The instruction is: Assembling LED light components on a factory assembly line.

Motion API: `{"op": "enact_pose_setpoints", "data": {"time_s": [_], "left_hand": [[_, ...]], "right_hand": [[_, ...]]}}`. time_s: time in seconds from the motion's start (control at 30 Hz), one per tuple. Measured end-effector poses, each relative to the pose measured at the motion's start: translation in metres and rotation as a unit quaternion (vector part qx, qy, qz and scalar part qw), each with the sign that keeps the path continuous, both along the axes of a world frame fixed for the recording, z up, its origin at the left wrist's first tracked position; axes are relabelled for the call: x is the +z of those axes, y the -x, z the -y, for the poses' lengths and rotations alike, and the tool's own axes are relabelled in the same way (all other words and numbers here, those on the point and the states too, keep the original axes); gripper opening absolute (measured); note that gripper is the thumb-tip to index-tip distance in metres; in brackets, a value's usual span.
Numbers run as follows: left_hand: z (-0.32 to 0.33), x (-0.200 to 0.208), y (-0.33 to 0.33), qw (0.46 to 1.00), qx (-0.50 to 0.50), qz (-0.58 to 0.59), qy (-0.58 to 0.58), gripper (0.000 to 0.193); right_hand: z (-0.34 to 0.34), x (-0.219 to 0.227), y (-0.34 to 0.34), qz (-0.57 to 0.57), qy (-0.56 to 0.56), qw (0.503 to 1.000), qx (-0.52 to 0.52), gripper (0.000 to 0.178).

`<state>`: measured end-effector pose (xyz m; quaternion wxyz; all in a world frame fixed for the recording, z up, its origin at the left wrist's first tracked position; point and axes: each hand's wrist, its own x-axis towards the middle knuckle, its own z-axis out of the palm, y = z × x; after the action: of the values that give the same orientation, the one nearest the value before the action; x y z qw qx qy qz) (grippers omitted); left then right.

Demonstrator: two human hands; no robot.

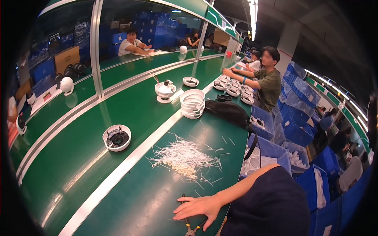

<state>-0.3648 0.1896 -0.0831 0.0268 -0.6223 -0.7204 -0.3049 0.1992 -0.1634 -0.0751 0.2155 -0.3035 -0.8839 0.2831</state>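
Note:
My right hand [199, 207] reaches in from the lower right and lies palm down on the green tabletop, fingers stretched and apart. Beneath it is a pair of pliers [190, 231] with dark handles and yellow marks; the hand covers part of them without closing round them. My left hand is out of the picture. Beyond the right hand lies a loose heap of thin white strips [185, 152] that look like cable ties. Small beige pieces [184, 170] are scattered along the heap's near edge.
A round white housing with black parts [117, 138] sits on the green belt at left. Stacked white housings [192, 104] stand beside a black bag [226, 113]. A co-worker [269, 80] handles parts near several filled housings [233, 90]. Blue bins [271, 151] line the right.

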Motion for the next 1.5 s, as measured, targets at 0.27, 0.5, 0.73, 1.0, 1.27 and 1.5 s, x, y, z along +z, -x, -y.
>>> {"op": "enact_pose_setpoints", "data": {"time_s": [0.27,0.5,0.73,1.0,1.27,1.5], "left_hand": [[0.040,0.054,0.035,0.989,0.127,0.005,0.072,0.037],[0.366,0.104,0.191,0.821,0.496,-0.269,-0.081,0.028],[0.459,0.166,0.199,0.723,0.603,-0.003,-0.338,0.018],[0.432,0.169,0.148,0.731,0.412,0.349,-0.418,0.020],[0.410,0.148,0.147,0.695,0.390,0.450,-0.403,0.027],[0.403,0.122,0.164,0.670,0.335,0.522,-0.408,0.023]], "right_hand": [[-0.027,0.001,0.012,-0.003,0.036,0.998,0.049,0.088],[0.006,0.049,0.012,0.115,-0.046,0.992,-0.027,0.082],[0.009,0.038,0.023,0.089,-0.057,0.994,0.033,0.081],[-0.010,0.032,0.015,0.093,-0.074,0.992,0.030,0.071],[-0.010,0.035,0.025,0.094,-0.073,0.992,0.029,0.071],[-0.011,0.032,0.025,0.090,-0.066,0.993,0.029,0.069]]}}
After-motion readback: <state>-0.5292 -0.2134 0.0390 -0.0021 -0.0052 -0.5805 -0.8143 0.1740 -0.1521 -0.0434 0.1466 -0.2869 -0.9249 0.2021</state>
